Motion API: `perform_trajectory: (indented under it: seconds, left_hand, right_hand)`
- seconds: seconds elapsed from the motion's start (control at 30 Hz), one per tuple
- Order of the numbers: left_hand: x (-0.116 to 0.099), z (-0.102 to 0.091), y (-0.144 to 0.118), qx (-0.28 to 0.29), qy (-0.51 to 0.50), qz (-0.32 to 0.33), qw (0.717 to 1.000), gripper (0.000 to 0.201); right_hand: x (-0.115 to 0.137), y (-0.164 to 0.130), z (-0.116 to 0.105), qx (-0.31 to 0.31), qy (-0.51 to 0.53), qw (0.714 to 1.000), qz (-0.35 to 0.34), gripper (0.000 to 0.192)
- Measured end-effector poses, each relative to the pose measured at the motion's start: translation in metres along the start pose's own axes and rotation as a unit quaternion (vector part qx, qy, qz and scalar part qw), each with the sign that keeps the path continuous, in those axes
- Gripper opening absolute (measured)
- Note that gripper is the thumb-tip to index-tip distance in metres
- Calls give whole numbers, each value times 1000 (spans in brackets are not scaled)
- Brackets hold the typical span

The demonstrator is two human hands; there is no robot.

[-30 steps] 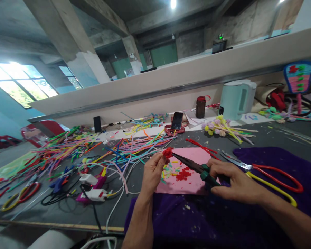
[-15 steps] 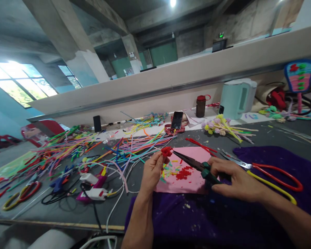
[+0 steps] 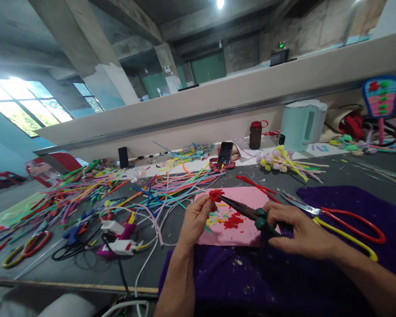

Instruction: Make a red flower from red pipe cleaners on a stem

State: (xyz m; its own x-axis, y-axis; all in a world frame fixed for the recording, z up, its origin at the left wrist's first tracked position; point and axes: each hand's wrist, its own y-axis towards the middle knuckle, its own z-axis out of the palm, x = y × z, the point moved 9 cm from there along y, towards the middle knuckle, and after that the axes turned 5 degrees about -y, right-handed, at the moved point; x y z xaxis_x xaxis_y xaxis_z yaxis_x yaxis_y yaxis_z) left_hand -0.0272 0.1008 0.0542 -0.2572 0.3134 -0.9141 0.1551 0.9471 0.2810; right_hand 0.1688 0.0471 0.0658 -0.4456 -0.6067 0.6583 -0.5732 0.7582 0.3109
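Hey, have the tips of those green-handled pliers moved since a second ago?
Yes. The pliers tips now meet the red fuzzy piece in the left hand, above the pink sheet; earlier there was a gap.

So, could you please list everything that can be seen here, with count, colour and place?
red fuzzy piece: one, red, in left fingertips
pliers: one, green grips, tips at the red piece
pink sheet: one, under the hands
red scraps: small heap, on the pink sheet
purple cloth: one, near edge
scissors: one, red and yellow handles, on the cloth
pipe cleaners: many, mixed colours, left of centre
phone: one, black, propped behind
bottle: one, dark, red cap
kettle: one, pale, far right
left hand: pinches the red piece
right hand: grips the pliers
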Motion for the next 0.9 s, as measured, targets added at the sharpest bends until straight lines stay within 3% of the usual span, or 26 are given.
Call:
perform_trajectory:
  seconds: [0.43, 0.67, 0.9]
  left_hand:
    - [-2, -2, 0, 2, 15, 8, 1000, 28]
    - [-11, -4, -1, -19, 86, 50, 995, 27]
    - [-14, -4, 0, -23, 90, 59, 994, 28]
  right_hand:
    - [0, -1, -1, -11, -30, 999, -5, 12]
    - [1, -1, 1, -19, -52, 998, -7, 10]
    - [0, -2, 3, -21, -68, 997, -9, 11]
